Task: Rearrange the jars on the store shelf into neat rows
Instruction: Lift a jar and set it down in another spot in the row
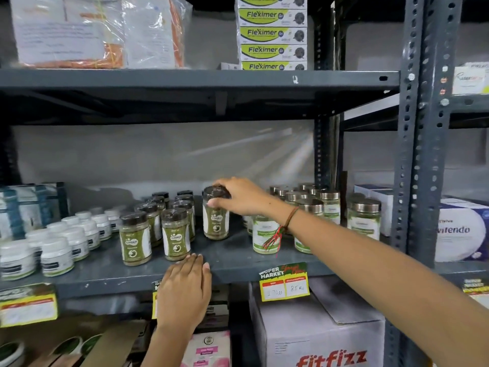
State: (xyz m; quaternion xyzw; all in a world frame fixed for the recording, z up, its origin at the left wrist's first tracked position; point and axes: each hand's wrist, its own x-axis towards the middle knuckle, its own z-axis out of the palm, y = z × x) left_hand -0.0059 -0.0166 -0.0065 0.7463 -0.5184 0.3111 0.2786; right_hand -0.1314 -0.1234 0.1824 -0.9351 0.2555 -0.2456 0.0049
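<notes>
On the middle grey shelf (238,258) stand several black-capped jars of green powder (176,235) in two rows. One more black-capped jar (215,221) stands apart to their right, and my right hand (239,196) grips its cap from above. My left hand (185,287) lies flat on the shelf's front edge, fingers together, holding nothing. To the right stand several wider silver-lidded jars (363,218), partly hidden behind my right forearm. White-capped tubs (57,256) fill the left of the shelf in rows.
A yellow price tag (284,283) hangs from the shelf edge. Stacked Fleximer boxes (272,33) and wrapped cartons sit on the shelf above. A grey upright post (423,154) stands on the right. A Fitfizz carton (317,337) sits below.
</notes>
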